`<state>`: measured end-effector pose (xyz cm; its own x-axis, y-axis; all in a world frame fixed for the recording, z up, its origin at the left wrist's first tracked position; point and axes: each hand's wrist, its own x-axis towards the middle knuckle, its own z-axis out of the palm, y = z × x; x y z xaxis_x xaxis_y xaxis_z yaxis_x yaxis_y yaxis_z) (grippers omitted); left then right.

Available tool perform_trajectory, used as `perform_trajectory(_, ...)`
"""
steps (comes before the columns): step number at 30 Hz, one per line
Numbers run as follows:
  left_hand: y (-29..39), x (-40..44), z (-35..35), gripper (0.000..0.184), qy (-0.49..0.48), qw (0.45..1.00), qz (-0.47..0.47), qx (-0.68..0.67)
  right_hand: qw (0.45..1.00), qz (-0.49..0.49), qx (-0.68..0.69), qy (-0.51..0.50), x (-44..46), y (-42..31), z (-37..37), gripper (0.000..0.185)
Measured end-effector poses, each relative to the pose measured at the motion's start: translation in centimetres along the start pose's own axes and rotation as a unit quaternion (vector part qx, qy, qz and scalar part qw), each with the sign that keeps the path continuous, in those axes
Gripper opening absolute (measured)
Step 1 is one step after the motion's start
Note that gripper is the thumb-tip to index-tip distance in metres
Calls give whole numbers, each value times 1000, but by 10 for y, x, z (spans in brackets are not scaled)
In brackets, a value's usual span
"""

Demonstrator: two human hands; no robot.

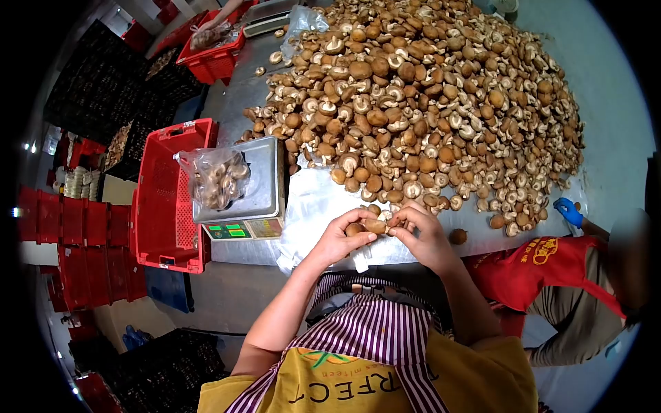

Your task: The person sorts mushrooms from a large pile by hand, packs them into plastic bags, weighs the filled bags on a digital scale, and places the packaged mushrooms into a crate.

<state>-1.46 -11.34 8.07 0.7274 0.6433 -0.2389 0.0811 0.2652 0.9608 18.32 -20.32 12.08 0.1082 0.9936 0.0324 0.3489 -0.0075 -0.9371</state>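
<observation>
The person in the striped apron (372, 320) stands at the near side of the metal desk (602, 103), both hands together over the near edge. The left hand (339, 239) is curled around a rounded mushroom (354, 229), its thumb reaching toward a brown mushroom (375, 226) held between the two hands. The right hand (421, 237) is narrowed to a pinch at that one's right end; I can't tell exactly how much of it those fingertips grip. Just beyond rises a great heap of mushrooms (427, 103), caps and pale stems every way up. One loose mushroom (458, 236) sits to the right, near the edge. Clear plastic (310, 196) lies to the left of the hands, and beyond it a scale (267, 175) carries a bag of mushrooms (219, 182), with a red crate (155, 237) just left. At the right, a co-worker's blue glove (568, 211) rests by the heap.
</observation>
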Motion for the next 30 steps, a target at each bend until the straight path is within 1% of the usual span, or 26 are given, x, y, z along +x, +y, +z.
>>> perform_trajectory(2, 4, -1, -2, 34, 0, 998, 11, 62, 1000, 7, -9, -18, -1, 0, -1, 14)
perform_trajectory(5, 12, -2, -2, 33, -8, 998, -3, 67, 999, 12, -24, -34, -2, 2, 1, 13)
perform_trajectory(6, 10, -2, -2, 33, -8, 998, -2, 67, 995, 45, 83, -22, -4, 7, 4, 10)
perform_trajectory(7, 6, -1, -3, 34, -7, 999, -1, 49, 979, 76, 188, -9, -4, 11, 6, 7)
perform_trajectory(8, 6, -1, -3, 34, -7, 1000, 0, 31, 979, 74, 188, -9, -4, 14, 4, 7)
perform_trajectory(9, 7, -1, -2, 34, -6, 999, 2, 31, 960, 100, 259, 17, -5, 18, -1, 4)
perform_trajectory(10, 10, -2, -1, 34, 1, 999, -33, -31, 935, 126, 329, 42, -6, 24, -5, 3)
perform_trajectory(11, 12, -3, -1, 35, 6, 993, -67, -94, 926, 124, 350, 60, -6, 32, -6, 6)
perform_trajectory(12, 11, -3, -2, 35, 4, 994, -66, -92, 927, 122, 350, 62, -9, 37, -8, 6)
perform_trajectory(14, 5, -2, -6, 34, 16, 991, -91, -94, 923, 158, 344, 65, -21, 47, -12, 6)
perform_trajectory(15, -5, 2, -5, 33, 32, 993, -70, -94, 923, 155, 344, 71, -29, 52, -13, 6)
perform_trajectory(16, -9, 2, -7, 33, 24, 993, -68, -90, 923, 190, 328, 67, -40, 57, -14, 7)
perform_trajectory(18, -5, 6, -9, 31, 51, 987, -125, -83, 914, 257, 306, 67, -73, 83, -15, 11)
perform_trajectory(19, -19, 12, -11, 31, 55, 988, -100, -103, 906, 290, 301, 67, -97, 107, -14, 12)
perform_trajectory(21, -17, 22, -9, 26, 70, 986, -109, -104, 903, 366, 217, 59, -154, 153, -12, 14)
perform_trajectory(22, -15, 26, -9, 25, 77, 986, -114, -99, 917, 364, 127, 102, -192, 178, -7, 13)
perform_trajectory(23, -11, 35, -10, 30, 81, 986, -122, -80, 922, 360, 35, 142, -241, 214, 3, 11)
perform_trajectory(24, -5, 47, -10, 37, 78, 988, -110, -73, 922, 350, -126, 111, -324, 293, 18, 19)
perform_trajectory(25, 1, 59, -11, 45, 74, 990, -99, -65, 891, 413, -190, -15, -345, 258, 7, 28)
perform_trajectory(26, 10, 73, -9, 55, 62, 993, -67, -68, 875, 395, -270, -72, -381, 275, 9, 29)
perform_trajectory(27, 20, 84, -8, 63, 57, 994, -57, -68, 850, 375, -347, -129, -434, 304, 14, 30)
perform_trajectory(28, 29, 93, -5, 72, 52, 995, -47, -68, 850, 378, -345, -125, -473, 330, 20, 30)
perform_trajectory(29, 24, 105, -8, 75, 45, 994, -40, -90, 833, 388, -380, -109, -510, 358, 28, 28)
perform_trajectory(30, 20, 111, -7, 75, 63, 994, -34, -79, 815, 361, -430, -143, -511, 353, 30, 28)
